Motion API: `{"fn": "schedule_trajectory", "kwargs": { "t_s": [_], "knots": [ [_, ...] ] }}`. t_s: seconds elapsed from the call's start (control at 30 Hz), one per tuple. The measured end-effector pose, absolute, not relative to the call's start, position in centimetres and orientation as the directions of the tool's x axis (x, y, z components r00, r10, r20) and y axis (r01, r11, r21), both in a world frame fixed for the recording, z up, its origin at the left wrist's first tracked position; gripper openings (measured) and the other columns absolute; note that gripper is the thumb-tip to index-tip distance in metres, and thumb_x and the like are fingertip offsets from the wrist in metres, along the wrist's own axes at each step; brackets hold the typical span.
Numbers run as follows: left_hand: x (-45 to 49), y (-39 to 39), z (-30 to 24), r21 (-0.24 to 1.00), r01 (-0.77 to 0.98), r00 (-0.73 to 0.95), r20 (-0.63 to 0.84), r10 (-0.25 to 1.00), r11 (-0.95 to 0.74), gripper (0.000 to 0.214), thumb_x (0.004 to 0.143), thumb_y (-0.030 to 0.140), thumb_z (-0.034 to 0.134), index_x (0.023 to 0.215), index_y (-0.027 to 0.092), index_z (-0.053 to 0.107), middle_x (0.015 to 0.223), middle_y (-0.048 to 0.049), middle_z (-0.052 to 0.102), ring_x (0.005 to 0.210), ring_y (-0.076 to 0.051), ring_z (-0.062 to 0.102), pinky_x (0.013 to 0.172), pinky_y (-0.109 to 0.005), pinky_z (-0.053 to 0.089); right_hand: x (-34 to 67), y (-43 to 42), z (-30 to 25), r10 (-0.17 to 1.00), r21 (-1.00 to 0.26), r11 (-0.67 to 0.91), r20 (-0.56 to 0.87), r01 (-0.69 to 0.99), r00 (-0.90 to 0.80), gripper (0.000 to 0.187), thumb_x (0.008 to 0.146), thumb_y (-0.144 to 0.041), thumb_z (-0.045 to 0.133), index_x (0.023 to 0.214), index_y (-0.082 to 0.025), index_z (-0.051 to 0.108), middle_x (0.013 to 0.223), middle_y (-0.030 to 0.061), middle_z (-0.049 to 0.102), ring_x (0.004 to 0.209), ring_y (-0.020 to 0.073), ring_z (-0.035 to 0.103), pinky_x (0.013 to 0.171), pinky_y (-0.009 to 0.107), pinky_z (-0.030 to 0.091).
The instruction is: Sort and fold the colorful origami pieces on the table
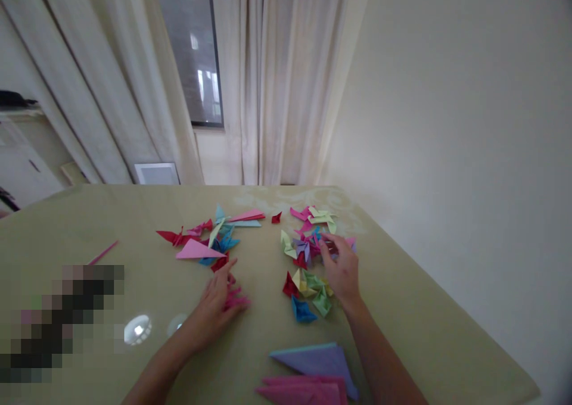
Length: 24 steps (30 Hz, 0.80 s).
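Note:
My left hand (pixel 215 301) rests low over the table with its index finger stretched forward and its thumb apart. A pink folded-paper piece (pixel 236 298) lies between that thumb and the fingers, partly hidden by them. My right hand (pixel 343 268) reaches into a cluster of folded paper, thumb and fingers bent together at its right side. They pinch a folded paper piece there, mostly covered by the fingers. Beside them sit a purple folded piece (pixel 302 250) and a pale green one (pixel 288 245). Nearer me are a blue folded piece (pixel 302 311) and a green one (pixel 322 301).
Left of centre, a pile holds a red paper crane (pixel 174 237), a pink folded triangle (pixel 199 250) and blue pieces (pixel 226 241). Lavender (pixel 324 360) and pink folded sheets (pixel 308 390) lie at the near edge. A thin pink stick (pixel 105 252) lies left. A wall (pixel 469 155) borders the right.

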<state>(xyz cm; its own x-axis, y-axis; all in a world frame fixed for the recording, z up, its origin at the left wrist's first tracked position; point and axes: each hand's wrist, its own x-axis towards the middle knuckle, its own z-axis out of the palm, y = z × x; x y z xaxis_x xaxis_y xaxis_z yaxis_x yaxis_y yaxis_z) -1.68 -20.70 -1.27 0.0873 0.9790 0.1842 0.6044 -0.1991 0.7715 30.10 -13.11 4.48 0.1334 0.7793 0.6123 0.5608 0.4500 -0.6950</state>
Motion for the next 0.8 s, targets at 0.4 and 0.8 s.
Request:
{"fn": "schedule_trajectory", "kwargs": {
  "t_s": [0.4, 0.8],
  "knots": [
    [2.0, -21.3, 0.8, 0.997, 0.056, 0.079, 0.050, 0.996, -0.054, 0.061, 0.086, 0.060, 0.076, 0.130, 0.020, 0.061, 0.124, -0.0140, 0.076, 0.117, -0.031, 0.073, 0.104, -0.050, 0.059, 24.5, -16.9, 4.4, 0.763, -0.725, 0.618, 0.458, 0.305, -0.457, 0.019, 0.105, -0.034, 0.065, 0.110, -0.022, 0.078, 0.096, 0.0053, 0.076, 0.082, 0.0197, 0.069, 0.078, 0.030, 0.052],
    [3.0, -21.7, 1.0, 0.970, 0.154, 0.206, 0.155, 0.966, -0.189, 0.050, 0.100, 0.059, 0.055, 0.116, 0.018, 0.078, 0.110, -0.0087, 0.081, 0.101, -0.026, 0.074, 0.094, -0.039, 0.061, 23.6, -18.2, 5.2, 0.743, -0.740, 0.617, 0.436, 0.266, -0.508, 0.028, 0.102, -0.046, 0.068, 0.092, -0.022, 0.076, 0.087, 0.0029, 0.067, 0.071, 0.0166, 0.060, 0.067, 0.027, 0.048]
  ]
}}
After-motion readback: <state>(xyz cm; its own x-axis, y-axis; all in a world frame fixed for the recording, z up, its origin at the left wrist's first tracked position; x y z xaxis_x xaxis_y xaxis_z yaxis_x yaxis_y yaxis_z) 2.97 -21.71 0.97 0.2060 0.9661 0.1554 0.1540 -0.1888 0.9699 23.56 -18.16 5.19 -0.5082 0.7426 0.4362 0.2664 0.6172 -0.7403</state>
